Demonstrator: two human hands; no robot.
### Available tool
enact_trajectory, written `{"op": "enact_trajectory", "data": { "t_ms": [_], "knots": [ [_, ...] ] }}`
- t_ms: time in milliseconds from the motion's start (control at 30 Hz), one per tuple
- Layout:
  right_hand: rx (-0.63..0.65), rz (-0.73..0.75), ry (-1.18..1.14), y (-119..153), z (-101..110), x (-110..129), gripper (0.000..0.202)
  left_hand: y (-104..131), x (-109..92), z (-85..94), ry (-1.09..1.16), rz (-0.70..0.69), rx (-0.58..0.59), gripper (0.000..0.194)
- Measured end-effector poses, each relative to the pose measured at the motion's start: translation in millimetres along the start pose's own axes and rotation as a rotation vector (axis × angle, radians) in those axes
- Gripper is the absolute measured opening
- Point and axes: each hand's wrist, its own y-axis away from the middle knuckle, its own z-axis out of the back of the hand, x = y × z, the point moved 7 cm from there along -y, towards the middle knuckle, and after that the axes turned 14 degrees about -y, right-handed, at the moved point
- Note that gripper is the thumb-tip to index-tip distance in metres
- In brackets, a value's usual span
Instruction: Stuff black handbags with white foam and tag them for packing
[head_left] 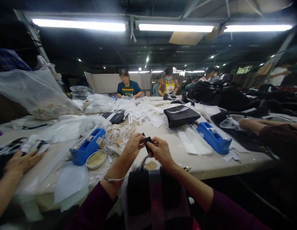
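Note:
Just above a black bag [139,191] at the table's near edge, both my hands hold a small black flat piece, like a leather tag [149,147]. My left hand [134,145] pinches its upper end between thumb and fingertips. My right hand [162,152] grips its right side, with the thumb pressed on its face. The bag stands close in front of my body, its handle [143,162] rising below my hands. A small brown card [150,164] lies by the handle.
Blue tape dispensers stand left [87,146] and right [213,138]. A round tin [96,159] and a heap of strings and tags [118,135] lie nearby. Farther back sits a black handbag [180,115]. Co-workers' hands work at left [20,164] and right [250,124].

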Motion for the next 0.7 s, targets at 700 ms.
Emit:
{"op": "enact_trajectory", "data": {
  "t_ms": [700],
  "knots": [
    [0.087,0.009,0.568,-19,-9,18,0.016,1,-18,16.1,-0.491,-0.412,-0.118,0.009]
  ]
}}
